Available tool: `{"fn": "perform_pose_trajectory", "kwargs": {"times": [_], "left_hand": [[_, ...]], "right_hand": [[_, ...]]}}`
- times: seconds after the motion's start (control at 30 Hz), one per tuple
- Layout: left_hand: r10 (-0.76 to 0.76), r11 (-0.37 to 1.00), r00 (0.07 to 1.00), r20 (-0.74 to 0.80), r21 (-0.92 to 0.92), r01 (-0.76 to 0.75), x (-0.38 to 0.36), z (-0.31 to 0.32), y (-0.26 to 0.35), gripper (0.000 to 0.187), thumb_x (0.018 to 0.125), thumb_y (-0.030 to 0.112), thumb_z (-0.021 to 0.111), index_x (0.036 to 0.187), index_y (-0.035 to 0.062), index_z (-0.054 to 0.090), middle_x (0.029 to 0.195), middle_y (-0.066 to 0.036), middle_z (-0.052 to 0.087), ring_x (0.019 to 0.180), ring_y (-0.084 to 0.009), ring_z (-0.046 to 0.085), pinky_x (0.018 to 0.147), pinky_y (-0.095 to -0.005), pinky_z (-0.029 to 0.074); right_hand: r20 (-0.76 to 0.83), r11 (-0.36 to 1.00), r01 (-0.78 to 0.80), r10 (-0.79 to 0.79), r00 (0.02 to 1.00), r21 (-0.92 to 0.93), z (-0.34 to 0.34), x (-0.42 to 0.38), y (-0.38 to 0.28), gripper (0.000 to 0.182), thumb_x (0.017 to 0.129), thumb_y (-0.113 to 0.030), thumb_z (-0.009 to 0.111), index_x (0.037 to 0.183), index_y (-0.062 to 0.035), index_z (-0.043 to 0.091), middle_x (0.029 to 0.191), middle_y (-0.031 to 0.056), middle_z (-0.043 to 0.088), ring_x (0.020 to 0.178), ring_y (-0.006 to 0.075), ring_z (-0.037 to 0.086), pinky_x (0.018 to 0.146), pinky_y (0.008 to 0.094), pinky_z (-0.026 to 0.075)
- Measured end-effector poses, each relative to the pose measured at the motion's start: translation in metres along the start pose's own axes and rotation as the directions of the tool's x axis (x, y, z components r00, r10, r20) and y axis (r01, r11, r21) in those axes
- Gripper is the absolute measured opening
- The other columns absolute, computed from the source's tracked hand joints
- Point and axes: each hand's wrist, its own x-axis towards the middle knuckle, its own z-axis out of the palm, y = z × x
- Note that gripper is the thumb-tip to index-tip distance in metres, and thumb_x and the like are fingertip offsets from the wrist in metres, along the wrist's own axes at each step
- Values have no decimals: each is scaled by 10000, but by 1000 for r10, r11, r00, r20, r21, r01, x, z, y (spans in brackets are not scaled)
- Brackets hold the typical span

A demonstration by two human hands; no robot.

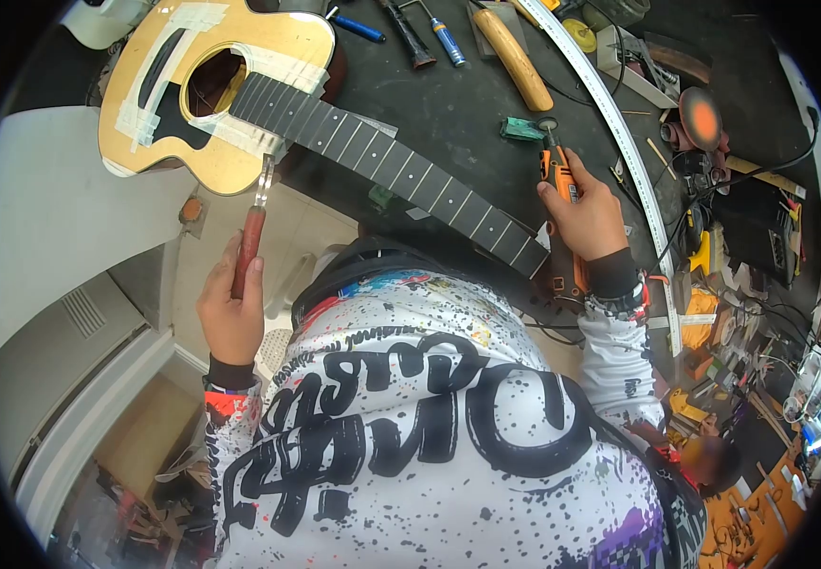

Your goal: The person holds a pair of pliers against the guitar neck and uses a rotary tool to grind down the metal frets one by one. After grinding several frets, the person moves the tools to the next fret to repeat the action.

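Note:
My left hand (pixel 230 302) is closed around the red handle of a slim hand tool (pixel 251 242), whose shiny metal end points up beside the guitar's lower edge. An orange rotary tool (pixel 560 173) is gripped in my right hand (pixel 592 216). The small round wheel at its tip (pixel 548 124) overlaps the edge of a green block (pixel 520 129) on the bench. Between my hands stretches the dark fretboard (pixel 382 163) of an acoustic guitar (pixel 273 43). White and clear tape covers parts of the guitar's top around the soundhole.
A long metal ruler (pixel 624 123) curves across the dark bench (pixel 410 104) on the right. Behind lie a wooden handle (pixel 513 59), a blue tube (pixel 448 43) and a blue marker (pixel 358 27). Tools and scraps crowd the far right, with a cable (pixel 761 175) among them.

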Motion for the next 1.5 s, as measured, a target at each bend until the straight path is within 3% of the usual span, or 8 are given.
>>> {"fn": "perform_pose_trajectory", "kwargs": {"times": [0.43, 0.53, 0.6, 0.87, 1.07, 1.33, 1.4, 1.5], "left_hand": [[-17, 1000, 1000, 21, 11, 17, -1, -2, 5, 431, 1037, 160, 750, 1441, 17, 702, 1082, -171, 782, 876, -212, 749, 784, -329, 584], [-10, 1000, 1000, -6, -11, 10, -2, -2, 1, 434, 1038, 162, 751, 1445, 19, 701, 1098, -172, 786, 898, -221, 757, 801, -337, 587], [9, 1000, 1000, -21, -9, -9, -4, 0, -5, 435, 1038, 161, 751, 1446, 20, 701, 1104, -173, 787, 910, -226, 762, 808, -342, 588], [-38, 999, 998, 41, 21, 37, -2, -2, 4, 433, 1040, 162, 750, 1440, 4, 699, 1163, -196, 790, 971, -249, 778, 848, -352, 596], [58, 998, 998, -31, -8, -58, -2, 2, -4, 433, 1040, 164, 750, 1444, 13, 701, 1131, -187, 789, 948, -240, 772, 835, -349, 593], [-7, 1000, 1000, 10, -6, 7, -3, -1, 1, 431, 1036, 152, 751, 1442, 16, 703, 1104, -179, 784, 927, -229, 763, 830, -343, 591], [16, 1000, 1000, -1, -7, -16, -3, 1, -3, 431, 1034, 151, 753, 1441, 16, 704, 1101, -179, 784, 922, -227, 762, 827, -342, 590], [18, 1000, 1000, -2, -5, -18, -2, 2, -1, 432, 1033, 150, 755, 1440, 16, 704, 1099, -179, 784, 920, -228, 762, 825, -341, 590]], "right_hand": [[1, 1000, -15, 15, 1000, -26, -4, -2, -3, 774, 952, -431, 749, 1595, -48, 549, 1123, 279, 788, 1054, 457, 772, 970, 477, 588], [42, 996, -87, 85, 995, 35, -7, -4, -6, 772, 952, -425, 755, 1596, -53, 550, 1076, 267, 795, 1010, 437, 788, 940, 468, 595], [-31, 998, -34, 36, 999, 49, -5, -4, 8, 771, 951, -422, 759, 1596, -54, 552, 1034, 258, 798, 972, 420, 798, 911, 462, 601], [5, 997, -73, 73, 997, 37, -5, -12, 3, 764, 948, -403, 761, 1596, -56, 554, 1037, 267, 796, 973, 423, 798, 907, 461, 602], [-10, 999, -39, 39, 999, 31, -4, -12, 4, 762, 947, -398, 759, 1594, -52, 553, 1045, 280, 791, 970, 445, 791, 910, 470, 601], [24, 997, -80, 80, 997, 6, -8, -15, 4, 763, 946, -396, 759, 1593, -48, 553, 1045, 282, 791, 972, 457, 787, 904, 477, 602], [-25, 1000, -2, 2, 1000, -20, -7, -17, 8, 759, 946, -394, 759, 1591, -48, 554, 1031, 279, 793, 954, 451, 791, 890, 474, 606], [46, 995, -91, 90, 995, 32, -10, -16, 0, 759, 945, -391, 760, 1591, -48, 555, 1018, 272, 796, 936, 436, 798, 882, 468, 609]]}}
